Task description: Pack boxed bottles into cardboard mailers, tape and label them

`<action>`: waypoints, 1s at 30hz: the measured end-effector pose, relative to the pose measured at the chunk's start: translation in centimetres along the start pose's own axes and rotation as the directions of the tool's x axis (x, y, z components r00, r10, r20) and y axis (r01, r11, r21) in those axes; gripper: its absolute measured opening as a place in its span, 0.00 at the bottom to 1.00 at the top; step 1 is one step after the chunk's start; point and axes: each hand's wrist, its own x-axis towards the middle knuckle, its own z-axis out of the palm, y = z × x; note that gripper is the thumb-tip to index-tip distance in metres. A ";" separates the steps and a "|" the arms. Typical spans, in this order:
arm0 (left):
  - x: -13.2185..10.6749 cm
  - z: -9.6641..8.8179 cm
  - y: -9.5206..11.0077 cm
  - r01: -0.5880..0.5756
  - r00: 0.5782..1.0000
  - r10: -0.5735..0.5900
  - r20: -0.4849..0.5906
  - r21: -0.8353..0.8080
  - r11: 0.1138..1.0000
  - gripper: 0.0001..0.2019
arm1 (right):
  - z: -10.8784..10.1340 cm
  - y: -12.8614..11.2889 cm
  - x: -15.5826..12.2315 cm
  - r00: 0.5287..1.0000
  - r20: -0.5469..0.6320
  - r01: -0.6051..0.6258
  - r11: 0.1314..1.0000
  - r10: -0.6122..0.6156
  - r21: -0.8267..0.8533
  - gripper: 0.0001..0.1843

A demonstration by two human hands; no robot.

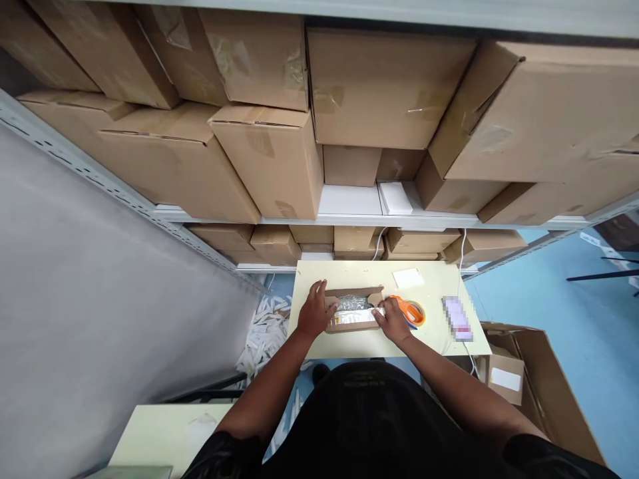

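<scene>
A small open cardboard box [355, 295] lies on the pale yellow table [349, 274], with a shiny silver packet [353, 304] inside it. My left hand [315, 311] rests on the box's left end, fingers spread along its edge. My right hand [392, 319] is curled against the box's right end, its fingers closed on the flap or packet there. An orange tape dispenser [412, 310] lies just right of my right hand.
A white label [408, 277] and a phone [457, 319] on a white cable lie on the table. Metal shelves packed with cardboard boxes [389, 93] rise behind it. A large open carton [534, 379] stands at the right. White paper strips [264, 332] litter the blue floor at the left.
</scene>
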 end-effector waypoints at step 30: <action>-2.0 2.3 4.7 0.064 0.988 -0.070 0.141 0.045 0.997 0.12 | -9.9 6.2 -2.3 0.869 -0.060 -0.495 0.863 0.491 -0.101 0.19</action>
